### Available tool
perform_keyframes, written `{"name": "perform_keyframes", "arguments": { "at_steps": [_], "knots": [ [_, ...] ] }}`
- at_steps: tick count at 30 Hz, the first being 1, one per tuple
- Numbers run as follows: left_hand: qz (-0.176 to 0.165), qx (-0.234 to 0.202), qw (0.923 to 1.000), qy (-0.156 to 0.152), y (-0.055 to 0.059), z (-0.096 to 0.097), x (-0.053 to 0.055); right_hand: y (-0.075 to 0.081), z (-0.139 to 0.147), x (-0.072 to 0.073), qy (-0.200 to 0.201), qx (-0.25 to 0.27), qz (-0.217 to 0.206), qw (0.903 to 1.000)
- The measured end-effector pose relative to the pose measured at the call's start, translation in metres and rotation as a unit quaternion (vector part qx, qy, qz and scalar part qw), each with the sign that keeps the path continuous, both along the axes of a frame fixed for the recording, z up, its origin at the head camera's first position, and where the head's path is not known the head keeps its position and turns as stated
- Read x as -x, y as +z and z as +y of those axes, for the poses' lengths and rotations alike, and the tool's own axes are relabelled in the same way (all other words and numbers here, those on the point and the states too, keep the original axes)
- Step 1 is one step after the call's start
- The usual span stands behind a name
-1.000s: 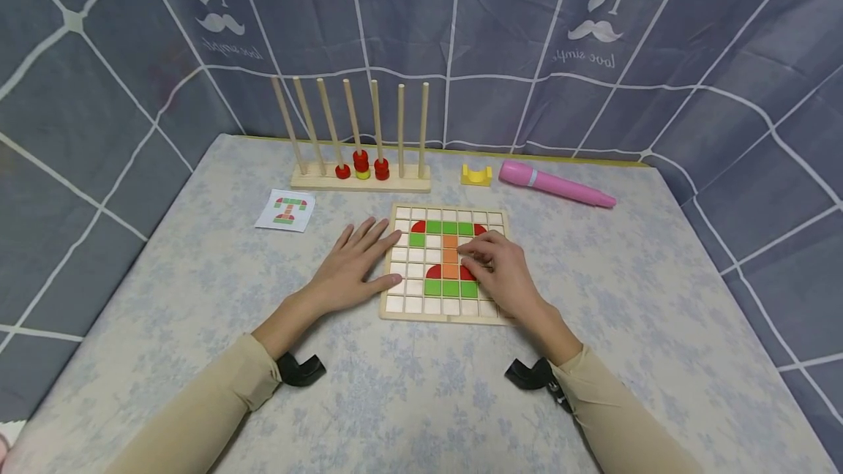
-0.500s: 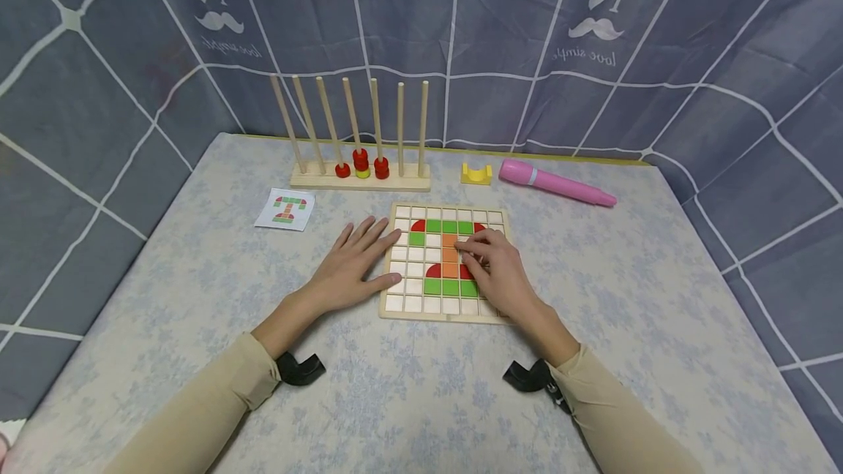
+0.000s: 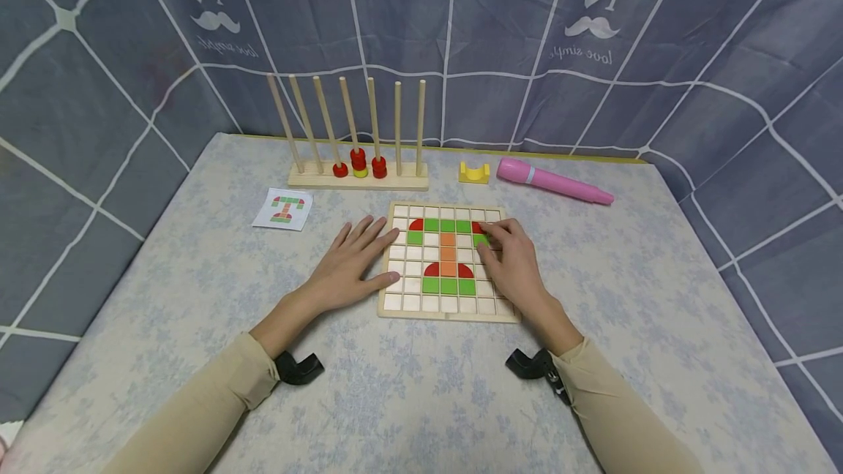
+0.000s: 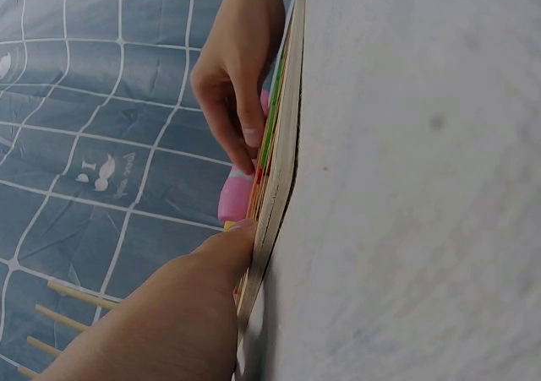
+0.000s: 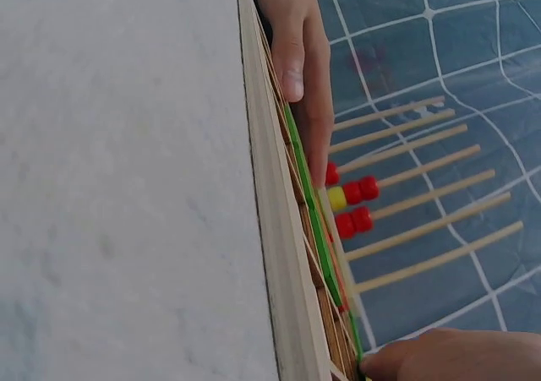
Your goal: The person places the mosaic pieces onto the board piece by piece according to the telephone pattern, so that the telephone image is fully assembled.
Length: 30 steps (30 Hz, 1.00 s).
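Note:
A wooden grid board [image 3: 411,303] lies on the table with green, red and orange tiles in its cells. Its orange tiles [image 3: 448,254] form a short column between green rows. My left hand [image 3: 352,265] rests flat at the board's left side, fingers spread, with thumb and index finger touching the edge. At the upper right, my right hand [image 3: 514,265] has thumb and index finger about a green square tile [image 3: 480,239], just below a red rounded tile [image 3: 477,227], and appears to pinch it. The right wrist view shows that thumb [image 5: 385,360] low at the board's edge.
Behind the board stands a wooden peg rack [image 3: 395,180] with red and yellow beads. A yellow block [image 3: 474,174] and a pink pen-shaped object [image 3: 553,181] lie to its right. A picture card [image 3: 283,209] lies left. A tiled-pattern curtain [image 3: 408,20] surrounds the table.
My right hand has moved right, from beside the orange column to the upper right tiles. The green square and the lower right red tile now show. My left hand stays in place.

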<state>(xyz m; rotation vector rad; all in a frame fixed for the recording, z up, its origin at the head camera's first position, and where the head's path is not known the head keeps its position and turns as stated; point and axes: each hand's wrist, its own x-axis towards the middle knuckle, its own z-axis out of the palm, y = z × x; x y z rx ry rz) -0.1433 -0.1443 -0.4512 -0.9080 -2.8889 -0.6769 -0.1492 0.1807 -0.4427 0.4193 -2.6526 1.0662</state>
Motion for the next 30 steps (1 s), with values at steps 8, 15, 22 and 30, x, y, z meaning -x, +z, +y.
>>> {"name": "perform_keyframes", "arguments": {
  "at_steps": [8,15,22,30],
  "knots": [
    [-0.006,-0.004,1.0000,0.003,0.000,-0.002,-0.002,0.002,-0.003,-0.002,0.000,-0.012,0.035,0.9993],
    [0.002,-0.007,0.9999,0.008,-0.002,-0.002,0.000,0.009,-0.009,0.015,0.036,-0.093,0.024,0.9947],
    [-0.003,-0.004,1.0000,0.003,-0.003,-0.002,0.001,0.013,-0.018,0.017,0.057,-0.159,0.002,0.9857],
    [-0.007,0.001,1.0000,0.005,-0.001,-0.002,0.000,0.021,-0.046,0.024,0.091,-0.180,-0.011,0.9794]
  ]
}}
